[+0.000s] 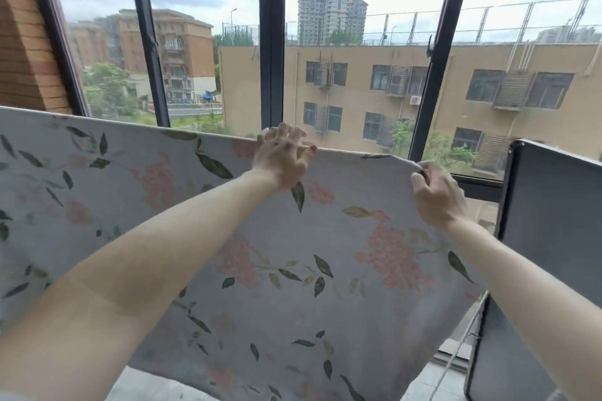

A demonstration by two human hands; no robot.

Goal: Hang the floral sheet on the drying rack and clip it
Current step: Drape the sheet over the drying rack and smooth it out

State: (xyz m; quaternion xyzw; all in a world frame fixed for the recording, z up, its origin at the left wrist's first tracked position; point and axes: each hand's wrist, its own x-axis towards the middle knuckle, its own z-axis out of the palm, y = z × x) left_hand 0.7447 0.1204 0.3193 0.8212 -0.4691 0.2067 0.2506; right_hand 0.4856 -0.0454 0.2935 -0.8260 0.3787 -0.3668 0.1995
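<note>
The floral sheet (325, 270), pale grey with pink blossoms and green leaves, hangs spread across the view with its top edge running from the far left to the right. My left hand (281, 156) rests over the top edge near the middle, fingers spread and bent over the fold. My right hand (436, 195) pinches the sheet's top right corner, with something small and dark showing between its fingers. The drying rack's bar is hidden under the sheet's top edge.
A dark panel (550, 238) stands upright at the right, close to my right arm. Dark window frames (272, 42) rise behind the sheet, with buildings outside. Light floor tiles (433, 384) show below the sheet at the bottom right.
</note>
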